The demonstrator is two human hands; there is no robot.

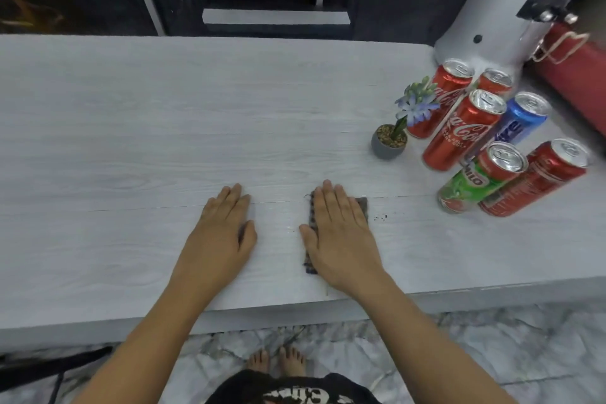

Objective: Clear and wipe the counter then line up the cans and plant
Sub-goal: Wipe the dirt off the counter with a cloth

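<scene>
My right hand lies flat with straight fingers on a dark checked cloth, pressing it onto the pale wood-grain counter. My left hand rests flat on the bare counter beside it, a short gap apart. At the right end stands a cluster of several cans: red cola cans, a blue can, a green Milo can and another red can. A small grey pot with a blue-flowered plant stands just left of the cans.
A few dark specks lie on the counter right of the cloth. A grey pillar and a red cylinder stand behind the cans. The counter's front edge runs close to my body; marble floor lies below.
</scene>
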